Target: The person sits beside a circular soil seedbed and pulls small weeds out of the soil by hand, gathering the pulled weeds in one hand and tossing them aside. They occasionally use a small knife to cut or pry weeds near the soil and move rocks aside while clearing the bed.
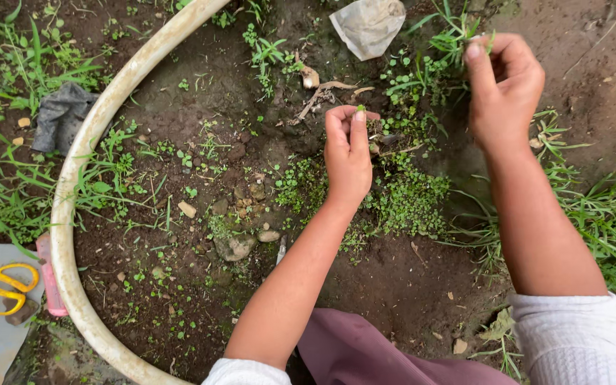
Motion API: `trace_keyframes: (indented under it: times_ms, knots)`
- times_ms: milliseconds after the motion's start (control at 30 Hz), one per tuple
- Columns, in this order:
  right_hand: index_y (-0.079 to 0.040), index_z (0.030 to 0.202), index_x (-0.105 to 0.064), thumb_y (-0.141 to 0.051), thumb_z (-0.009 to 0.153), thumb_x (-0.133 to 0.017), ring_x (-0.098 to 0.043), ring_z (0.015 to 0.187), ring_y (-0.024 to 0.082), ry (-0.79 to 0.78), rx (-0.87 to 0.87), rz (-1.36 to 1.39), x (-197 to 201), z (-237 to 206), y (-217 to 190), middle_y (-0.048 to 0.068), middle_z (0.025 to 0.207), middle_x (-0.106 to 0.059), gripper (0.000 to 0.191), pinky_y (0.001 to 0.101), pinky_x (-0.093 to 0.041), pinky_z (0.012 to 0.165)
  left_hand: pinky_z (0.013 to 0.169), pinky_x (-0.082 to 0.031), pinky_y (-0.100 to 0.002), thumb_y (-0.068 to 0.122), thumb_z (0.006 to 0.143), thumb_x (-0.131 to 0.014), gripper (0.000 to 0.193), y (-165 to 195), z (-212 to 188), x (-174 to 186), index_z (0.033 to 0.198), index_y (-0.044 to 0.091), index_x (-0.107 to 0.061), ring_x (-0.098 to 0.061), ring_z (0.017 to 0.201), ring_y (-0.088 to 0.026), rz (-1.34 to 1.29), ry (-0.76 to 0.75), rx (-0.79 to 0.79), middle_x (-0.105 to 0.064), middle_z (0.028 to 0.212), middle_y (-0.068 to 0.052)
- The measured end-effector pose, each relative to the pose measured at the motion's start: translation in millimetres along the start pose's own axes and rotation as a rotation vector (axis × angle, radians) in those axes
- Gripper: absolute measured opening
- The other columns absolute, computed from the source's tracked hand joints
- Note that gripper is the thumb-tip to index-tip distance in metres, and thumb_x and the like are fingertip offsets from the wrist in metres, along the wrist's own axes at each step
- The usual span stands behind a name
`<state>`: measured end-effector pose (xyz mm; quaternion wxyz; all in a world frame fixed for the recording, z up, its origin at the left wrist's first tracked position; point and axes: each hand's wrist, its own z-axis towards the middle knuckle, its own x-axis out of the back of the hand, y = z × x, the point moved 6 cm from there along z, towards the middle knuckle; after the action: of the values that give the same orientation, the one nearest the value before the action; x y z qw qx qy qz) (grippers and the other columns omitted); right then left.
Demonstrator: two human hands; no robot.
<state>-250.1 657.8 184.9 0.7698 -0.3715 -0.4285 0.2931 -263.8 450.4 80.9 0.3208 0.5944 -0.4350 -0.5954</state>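
While the left hand (348, 153) pinches a tiny green sprout (360, 108) and the right hand's (502, 85) grip closes on grass blades (450, 36), most small weeds (408, 199) remain rooted in the soil (386, 278).

The left hand (347, 160) pinches a green scrap (360, 108) too small to tell as leaf or sprout. The right hand (504, 89) curls over grass blades (454, 39), hiding what its fingers (478, 60) close on. Both arms leave at 6 o'clock, the white sleeves (579, 339) cut by the bottom edge. The pale hose (73, 185) runs out at 12 and at 6. At 8 o'clock, the yellow scissors (5, 287) lie partly buried, blades unseen. The crumpled bag (368, 25) is cropped at the top.
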Motion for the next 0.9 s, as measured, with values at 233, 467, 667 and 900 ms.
trace_keyframes:
  times_ms: [233,467,667,900]
  knots:
    - [-0.01,0.103,-0.076,-0.014,0.085,-0.082,-0.063,0.093,0.026,-0.235,0.536,-0.85,-14,-6,-49,0.008,0.097,-0.065,0.02,0.0392,-0.04,0.084,0.087,-0.055,-0.034,0.019,0.111,-0.058,0.014,54,-3,-12,0.113,0.006,-0.056,-0.066,0.094,-0.013,0.325,-0.095,-0.335,-0.07,0.102,-0.005]
    - [-0.004,0.105,-0.067,-0.006,0.105,-0.071,-0.063,0.102,0.029,-0.191,0.3,-0.56,-9,3,-29,0.011,0.104,-0.064,0.005,0.0422,-0.046,0.095,0.092,-0.053,-0.037,0.016,0.108,-0.062,0.01,89,-12,-22,0.113,0.008,-0.06,-0.066,0.098,-0.018,0.541,-0.072,-0.462,-0.073,0.103,-0.004]
    - [-0.012,0.107,-0.062,-0.018,0.101,-0.062,-0.066,0.087,0.023,0.016,-0.204,-0.062,10,28,-16,0.004,0.093,-0.065,0.009,0.0386,-0.052,0.083,0.076,-0.06,-0.03,0.013,0.109,-0.053,0.012,72,-3,-29,0.118,0.005,-0.054,-0.069,0.089,-0.009,-0.067,-0.135,-0.096,-0.069,0.104,-0.005]
    - [0.0,0.112,-0.074,-0.015,0.086,-0.084,-0.059,0.091,0.038,-0.117,0.397,-0.835,-3,24,-49,0.019,0.095,-0.059,0.031,0.0509,-0.047,0.076,0.084,-0.056,-0.036,0.015,0.109,-0.056,0.013,69,0,-26,0.115,0.004,-0.056,-0.069,0.093,-0.019,0.422,-0.119,-0.278,-0.074,0.101,-0.009]
